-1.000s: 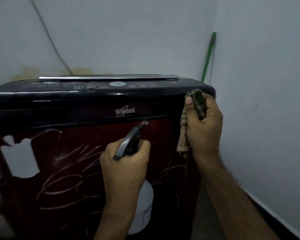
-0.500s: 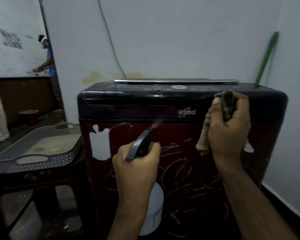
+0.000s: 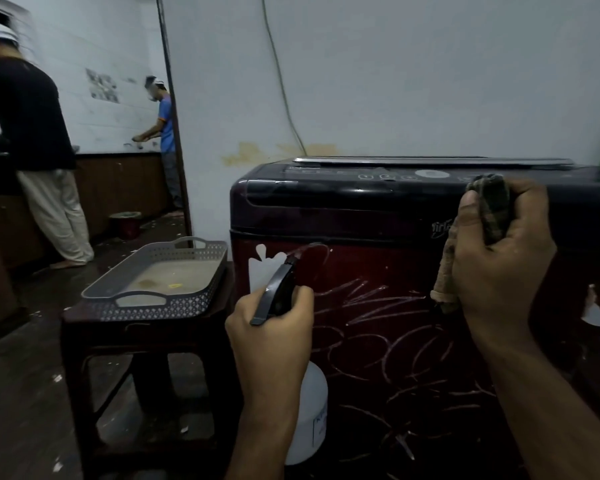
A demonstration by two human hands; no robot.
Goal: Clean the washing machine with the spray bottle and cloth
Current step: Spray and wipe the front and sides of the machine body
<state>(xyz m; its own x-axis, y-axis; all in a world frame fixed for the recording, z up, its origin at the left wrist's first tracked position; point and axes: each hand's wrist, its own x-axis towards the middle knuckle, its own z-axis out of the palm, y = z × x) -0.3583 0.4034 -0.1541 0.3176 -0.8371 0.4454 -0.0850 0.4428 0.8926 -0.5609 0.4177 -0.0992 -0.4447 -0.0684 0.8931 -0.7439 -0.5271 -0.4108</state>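
While left hand [image 3: 271,327] grips spray bottle [image 3: 305,410], right hand [image 3: 499,258] clutches cloth [image 3: 492,213]; washing machine [image 3: 378,341] logo partly hidden.

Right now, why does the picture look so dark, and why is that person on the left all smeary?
Head view: the room is dim, so the washing machine looks nearly black, with small shiny glints on its top edge. The person in black at the left is blurred. The left hand on the spray bottle and the right hand on the cloth look sharper.
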